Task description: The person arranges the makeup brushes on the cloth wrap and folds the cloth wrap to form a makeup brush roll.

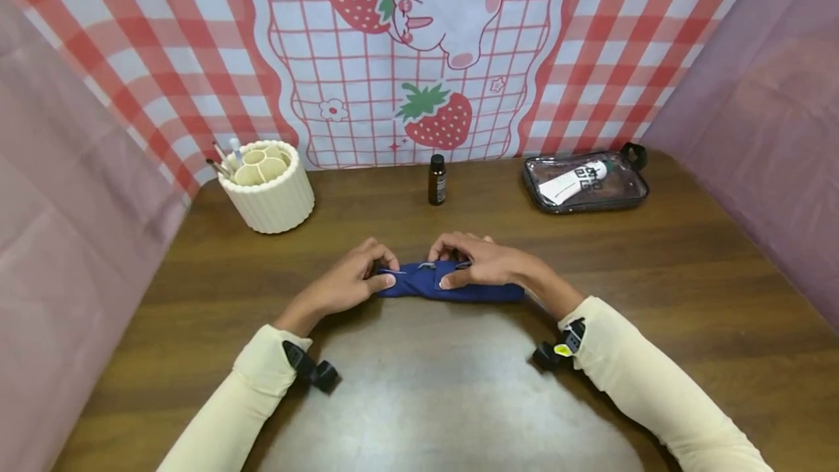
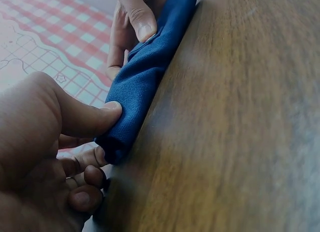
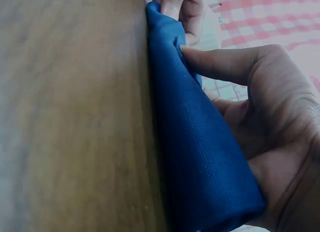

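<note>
A dark blue rolled cloth [image 1: 417, 285] lies lengthwise on the wooden table in front of me. My left hand [image 1: 349, 280] pinches its left end, thumb [image 2: 111, 112] on the near side and fingers behind. Farther along, my right hand [image 1: 488, 262] grips the roll near its middle, with the thumb [image 3: 197, 57] pressed at a fold. In the right wrist view the cloth [image 3: 200, 157] widens toward its right end, by the palm. A small light-coloured bit shows at the top edge between the hands; what it is I cannot tell.
Behind the cloth stands a small dark bottle [image 1: 437, 181]. A cream ribbed holder [image 1: 272, 199] with brushes is at the back left. At the back right lies a clear black-edged case [image 1: 619, 191] containing a white tube [image 1: 572, 182]. Checked fabric [image 1: 577, 79] hangs behind the table.
</note>
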`<state>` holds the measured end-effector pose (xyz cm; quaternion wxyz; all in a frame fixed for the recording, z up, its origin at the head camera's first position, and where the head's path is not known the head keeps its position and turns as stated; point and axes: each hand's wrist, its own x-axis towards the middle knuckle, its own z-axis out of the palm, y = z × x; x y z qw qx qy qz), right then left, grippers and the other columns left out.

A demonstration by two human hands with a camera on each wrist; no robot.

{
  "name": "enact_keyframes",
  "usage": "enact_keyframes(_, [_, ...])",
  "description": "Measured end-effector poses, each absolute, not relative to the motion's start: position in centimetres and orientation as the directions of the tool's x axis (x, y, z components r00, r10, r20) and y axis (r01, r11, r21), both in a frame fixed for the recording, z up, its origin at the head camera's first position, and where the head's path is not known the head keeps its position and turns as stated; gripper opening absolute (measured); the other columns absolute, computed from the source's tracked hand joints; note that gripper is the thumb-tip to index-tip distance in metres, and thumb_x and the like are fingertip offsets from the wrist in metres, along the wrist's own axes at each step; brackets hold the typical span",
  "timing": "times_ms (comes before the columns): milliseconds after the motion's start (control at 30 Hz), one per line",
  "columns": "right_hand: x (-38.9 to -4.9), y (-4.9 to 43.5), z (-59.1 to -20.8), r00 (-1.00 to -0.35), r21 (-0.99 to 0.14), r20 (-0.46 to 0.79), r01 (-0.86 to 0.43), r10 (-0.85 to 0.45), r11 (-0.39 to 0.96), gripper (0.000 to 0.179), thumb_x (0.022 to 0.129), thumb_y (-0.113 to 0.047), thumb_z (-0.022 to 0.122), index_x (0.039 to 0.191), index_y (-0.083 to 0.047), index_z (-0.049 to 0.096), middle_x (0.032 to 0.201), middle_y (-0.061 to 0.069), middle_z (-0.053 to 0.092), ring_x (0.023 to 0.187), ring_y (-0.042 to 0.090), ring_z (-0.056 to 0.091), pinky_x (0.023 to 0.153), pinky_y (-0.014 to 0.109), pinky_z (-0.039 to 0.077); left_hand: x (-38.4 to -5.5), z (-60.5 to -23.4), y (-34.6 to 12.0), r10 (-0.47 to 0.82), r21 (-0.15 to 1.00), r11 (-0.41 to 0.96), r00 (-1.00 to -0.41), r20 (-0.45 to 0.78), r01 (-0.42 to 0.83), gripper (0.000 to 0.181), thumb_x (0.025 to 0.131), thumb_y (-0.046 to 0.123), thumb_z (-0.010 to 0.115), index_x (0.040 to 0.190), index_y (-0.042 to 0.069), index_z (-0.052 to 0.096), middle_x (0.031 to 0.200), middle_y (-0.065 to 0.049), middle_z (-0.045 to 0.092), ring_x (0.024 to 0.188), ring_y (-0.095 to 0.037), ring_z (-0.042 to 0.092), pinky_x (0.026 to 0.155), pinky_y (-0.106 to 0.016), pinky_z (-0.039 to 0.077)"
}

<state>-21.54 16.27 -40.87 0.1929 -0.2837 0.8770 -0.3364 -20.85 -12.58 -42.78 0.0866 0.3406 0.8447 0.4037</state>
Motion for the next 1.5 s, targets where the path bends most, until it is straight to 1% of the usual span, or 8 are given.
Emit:
enact_keyframes(267, [-21.5,17.3,-41.8,-0.751,-0.763,-0.100,-0.363,-0.653,0.535,0.039,0.091,-0.039,0.072,0.127,-0.028,0.061,0.121,-0.004,0.058,0.113,0.017,0.050,0.100,0.048,0.034,-21.1,-43.2,-12.8,0.647,0.733,0.455,-0.753,0.118,0.506,0.010,0.094,0.015,0.071,0.102,0.015,0.065,0.097,-0.004,0.053,0.086,-0.018,0.049,0.077,-0.036,0.041])
enact_keyframes(500, [-21.5,20.1,-42.1,-0.768,-0.816,-0.023,-0.356,-0.640,0.456,0.033,0.102,-0.025,0.061,0.128,-0.006,0.058,0.117,0.005,0.066,0.107,0.020,0.061,0.092,0.041,0.048,-21.0,-44.2,-13.0,0.665,0.732,0.450,-0.739,0.108,0.512,0.014,0.094,0.019,0.072,0.106,0.017,0.065,0.099,-0.003,0.055,0.081,-0.017,0.049,0.072,-0.032,0.041])
enact_keyframes(667, [-20.4,22.2,-41.1,-0.749,-0.718,0.010,-0.467,-0.663,0.517,0.036,0.100,-0.026,0.064,0.129,-0.005,0.056,0.122,0.007,0.065,0.114,0.022,0.060,0.096,0.046,0.048,-20.8,-44.0,-13.2,0.678,0.699,0.460,-0.725,0.122,0.548,0.021,0.094,0.023,0.073,0.109,0.014,0.063,0.096,-0.005,0.053,0.080,-0.016,0.050,0.070,-0.031,0.042])
enact_keyframes(900, [-18.7,23.5,-39.8,-0.709,-0.549,-0.059,-0.565,-0.702,0.616,0.074,0.085,-0.046,0.079,0.143,-0.014,0.046,0.138,0.003,0.053,0.129,0.024,0.045,0.107,0.050,0.036,-20.6,-43.5,-13.3,0.692,0.633,0.503,-0.713,0.112,0.588,0.042,0.090,0.037,0.076,0.119,0.012,0.058,0.105,-0.004,0.053,0.088,-0.017,0.050,0.076,-0.033,0.044])
enact_keyframes(1100, [-18.5,23.2,-39.5,-0.736,-0.467,-0.061,-0.576,-0.674,0.671,0.069,0.086,-0.044,0.078,0.143,-0.018,0.050,0.134,0.004,0.052,0.126,0.023,0.046,0.103,0.050,0.040,-20.6,-43.0,-13.4,0.702,0.580,0.547,-0.708,0.073,0.603,0.044,0.091,0.042,0.074,0.120,0.012,0.061,0.110,-0.002,0.054,0.099,-0.018,0.051,0.086,-0.038,0.044])
enact_keyframes(1200, [-18.6,23.4,-39.5,-0.739,-0.459,-0.018,-0.592,-0.674,0.662,0.067,0.089,-0.044,0.076,0.143,-0.014,0.050,0.134,0.007,0.053,0.126,0.026,0.047,0.102,0.052,0.041,-20.6,-42.6,-13.7,0.684,0.571,0.583,-0.729,0.040,0.578,0.049,0.091,0.048,0.070,0.123,0.012,0.060,0.115,-0.003,0.053,0.107,-0.021,0.049,0.091,-0.042,0.044])
enact_keyframes(1367, [-18.2,25.3,-39.6,-0.811,-0.485,0.107,-0.547,-0.574,0.682,0.064,0.096,-0.044,0.066,0.144,-0.010,0.042,0.143,0.008,0.051,0.133,0.029,0.046,0.105,0.054,0.039,-20.2,-42.0,-15.7,0.575,0.513,0.678,-0.815,0.076,0.527,0.064,0.091,0.057,0.067,0.134,0.010,0.056,0.128,-0.011,0.049,0.121,-0.030,0.042,0.099,-0.053,0.039])
enact_keyframes(1500, [-17.8,28.0,-40.1,-0.846,-0.326,0.233,-0.532,-0.479,0.782,0.075,0.095,-0.050,0.065,0.153,-0.013,0.035,0.151,0.009,0.044,0.139,0.030,0.041,0.108,0.055,0.034,-19.4,-41.4,-17.9,0.446,0.410,0.787,-0.885,0.135,0.460,0.083,0.088,0.065,0.064,0.146,0.009,0.044,0.144,-0.020,0.039,0.133,-0.040,0.033,0.105,-0.063,0.027])
